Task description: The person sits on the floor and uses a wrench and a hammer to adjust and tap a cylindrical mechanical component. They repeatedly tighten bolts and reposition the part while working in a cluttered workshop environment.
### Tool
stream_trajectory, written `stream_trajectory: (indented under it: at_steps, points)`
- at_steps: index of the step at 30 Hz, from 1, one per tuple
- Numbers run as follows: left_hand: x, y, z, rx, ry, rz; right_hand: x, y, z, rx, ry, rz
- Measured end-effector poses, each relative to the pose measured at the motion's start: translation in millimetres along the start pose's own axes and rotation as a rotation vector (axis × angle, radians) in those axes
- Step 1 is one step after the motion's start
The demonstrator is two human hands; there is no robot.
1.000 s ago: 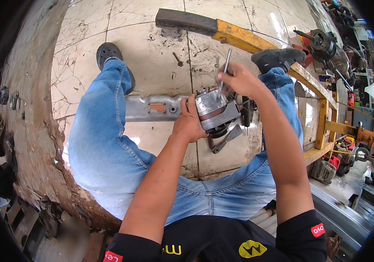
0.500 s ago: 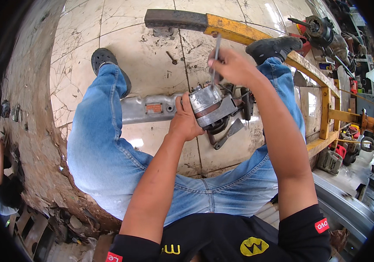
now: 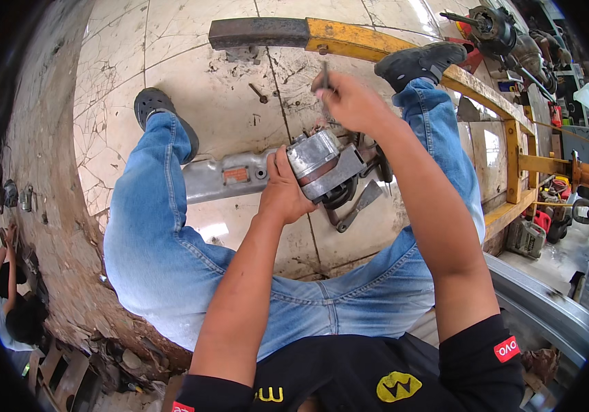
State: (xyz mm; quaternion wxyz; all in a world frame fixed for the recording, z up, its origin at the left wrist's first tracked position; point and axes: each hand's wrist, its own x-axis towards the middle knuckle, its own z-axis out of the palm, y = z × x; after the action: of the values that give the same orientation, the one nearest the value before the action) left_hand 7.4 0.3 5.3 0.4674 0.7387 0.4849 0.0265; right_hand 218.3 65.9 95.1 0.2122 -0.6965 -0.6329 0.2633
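Note:
My left hand (image 3: 282,184) grips the near left side of a silver-and-black alternator-like unit (image 3: 318,165) with a metal bracket, between my legs. Above it, my right hand (image 3: 346,101) is closed on a slim metal tool (image 3: 324,74), raised clear of the housing; the tool's lower end is blurred. A long silver metal cover (image 3: 219,182) with an orange label lies on the tiles under and left of the unit. A loose flat arm-like metal part (image 3: 357,206) lies just right of my left hand, and more dark parts (image 3: 383,165) sit at the unit's right.
A yellow-and-dark metal frame (image 3: 349,41) runs beyond my feet and down the right. A small bolt (image 3: 258,93) lies on the floor ahead. Mechanical assemblies (image 3: 493,34) and red containers (image 3: 540,220) crowd the right side. Another person (image 3: 9,295) is at the far left edge.
My right hand has lifted away from the unit, up and to the left, with the tool in it. My left hand stays on the unit, and the view has shifted slightly.

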Motion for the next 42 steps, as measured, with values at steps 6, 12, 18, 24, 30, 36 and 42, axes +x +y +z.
stream_trajectory:
  at_steps: [6,12,18,24,30,36,42]
  points:
    - [-1,-14,4,-0.007,0.019,0.023,-6,-31,-16,0.17,-0.38,0.224]
    - [2,-7,7,0.022,0.013,0.057,4,-1,1,0.341,0.019,0.084]
    - [1,-6,4,-0.011,0.003,0.038,-4,-17,3,0.036,-0.164,0.029]
    - [-3,-1,-5,0.002,-0.068,-0.042,-4,-32,4,0.448,-0.196,0.223]
    - [3,0,-2,-0.038,-0.075,-0.022,0,-7,10,0.443,0.044,0.203]
    - [1,-5,2,0.005,-0.028,-0.008,-4,-12,10,0.063,-0.222,0.024]
    - [-3,-15,7,0.011,0.033,0.043,0,-32,7,0.347,-0.135,0.131]
